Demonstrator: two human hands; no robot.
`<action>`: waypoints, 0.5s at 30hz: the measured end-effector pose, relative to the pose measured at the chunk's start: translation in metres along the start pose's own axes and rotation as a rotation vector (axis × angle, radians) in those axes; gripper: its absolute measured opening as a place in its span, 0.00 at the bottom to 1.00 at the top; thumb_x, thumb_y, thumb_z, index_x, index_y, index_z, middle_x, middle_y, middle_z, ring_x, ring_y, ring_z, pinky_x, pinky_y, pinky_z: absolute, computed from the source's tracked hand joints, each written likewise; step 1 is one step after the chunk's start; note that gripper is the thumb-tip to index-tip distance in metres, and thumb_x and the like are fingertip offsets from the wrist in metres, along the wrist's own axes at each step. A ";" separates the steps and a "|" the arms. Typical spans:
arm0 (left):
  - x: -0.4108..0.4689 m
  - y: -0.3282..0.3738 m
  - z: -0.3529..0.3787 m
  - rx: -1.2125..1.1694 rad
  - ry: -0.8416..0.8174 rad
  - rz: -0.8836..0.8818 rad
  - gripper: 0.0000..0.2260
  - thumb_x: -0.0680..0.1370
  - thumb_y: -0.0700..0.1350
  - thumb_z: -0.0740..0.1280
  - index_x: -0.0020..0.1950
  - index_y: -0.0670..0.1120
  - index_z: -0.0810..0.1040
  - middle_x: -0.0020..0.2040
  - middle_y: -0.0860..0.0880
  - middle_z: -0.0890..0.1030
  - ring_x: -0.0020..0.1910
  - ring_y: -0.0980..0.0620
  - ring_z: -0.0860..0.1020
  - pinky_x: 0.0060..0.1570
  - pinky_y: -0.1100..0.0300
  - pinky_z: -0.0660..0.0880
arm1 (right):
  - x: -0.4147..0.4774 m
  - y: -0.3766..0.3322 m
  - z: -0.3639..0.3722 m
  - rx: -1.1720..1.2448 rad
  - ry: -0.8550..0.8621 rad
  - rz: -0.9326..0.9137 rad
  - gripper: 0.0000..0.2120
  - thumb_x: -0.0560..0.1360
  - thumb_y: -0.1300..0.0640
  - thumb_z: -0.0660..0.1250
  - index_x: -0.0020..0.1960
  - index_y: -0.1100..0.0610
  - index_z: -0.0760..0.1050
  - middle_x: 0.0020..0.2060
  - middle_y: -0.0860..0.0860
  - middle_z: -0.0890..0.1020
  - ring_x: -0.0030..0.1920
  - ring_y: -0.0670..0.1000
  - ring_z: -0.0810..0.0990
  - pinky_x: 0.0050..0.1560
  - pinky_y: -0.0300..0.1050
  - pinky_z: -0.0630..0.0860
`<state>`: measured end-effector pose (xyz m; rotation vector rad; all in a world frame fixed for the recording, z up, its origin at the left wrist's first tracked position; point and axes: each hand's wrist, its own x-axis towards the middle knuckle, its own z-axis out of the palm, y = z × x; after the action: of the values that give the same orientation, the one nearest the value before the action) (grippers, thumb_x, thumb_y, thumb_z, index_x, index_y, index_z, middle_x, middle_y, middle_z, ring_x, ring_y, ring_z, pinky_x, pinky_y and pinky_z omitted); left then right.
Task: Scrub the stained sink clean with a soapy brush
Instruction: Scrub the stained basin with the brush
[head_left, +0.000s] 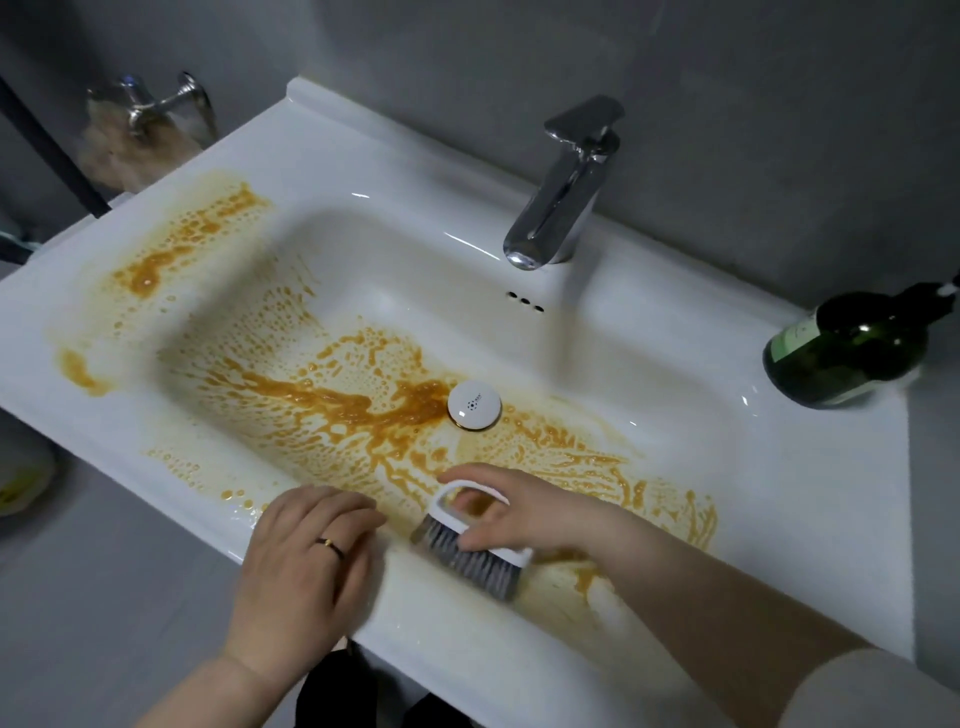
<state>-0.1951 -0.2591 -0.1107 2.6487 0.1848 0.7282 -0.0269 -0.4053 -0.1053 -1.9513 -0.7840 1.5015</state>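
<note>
Sink (649, 332), orange-stained from its 9 o'clock rim to the 5 o'clock wall, needs firm overlapping strokes toward the drain (474, 405): right hand (524, 512) grips the brush (470, 545), left hand (306, 566) rests flat, empty.

right hand (511, 512) gripping brush (470, 553), stained sink (363, 156)

Two bare hands, low and close together

The right hand (511, 512) is closed in a grip, fingers curled under and forearm stretching in from the lower right. The left hand (306, 566) lies flat, palm down, fingers together, a ring on one finger.
</note>
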 end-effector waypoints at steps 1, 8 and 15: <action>-0.002 -0.002 -0.001 0.003 -0.006 -0.020 0.12 0.79 0.50 0.53 0.48 0.48 0.73 0.42 0.46 0.82 0.47 0.49 0.72 0.56 0.62 0.60 | -0.013 0.009 -0.005 0.030 -0.044 0.039 0.27 0.71 0.55 0.71 0.66 0.41 0.66 0.55 0.43 0.74 0.50 0.45 0.75 0.47 0.38 0.71; -0.002 -0.002 0.001 0.040 -0.015 -0.029 0.07 0.71 0.45 0.59 0.48 0.50 0.74 0.45 0.48 0.82 0.48 0.48 0.73 0.52 0.57 0.64 | 0.043 -0.053 0.015 -0.013 0.061 -0.165 0.27 0.73 0.58 0.70 0.69 0.48 0.66 0.62 0.46 0.72 0.58 0.42 0.71 0.57 0.36 0.68; -0.005 -0.019 -0.015 -0.042 0.012 -0.029 0.11 0.80 0.51 0.52 0.49 0.49 0.72 0.49 0.52 0.74 0.48 0.49 0.72 0.57 0.63 0.61 | 0.012 -0.011 0.004 -0.039 0.036 0.025 0.26 0.73 0.55 0.70 0.66 0.40 0.65 0.60 0.45 0.73 0.56 0.45 0.73 0.56 0.41 0.72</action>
<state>-0.2070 -0.2375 -0.1090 2.5972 0.2083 0.7306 -0.0294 -0.3889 -0.1054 -2.0176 -0.7822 1.4719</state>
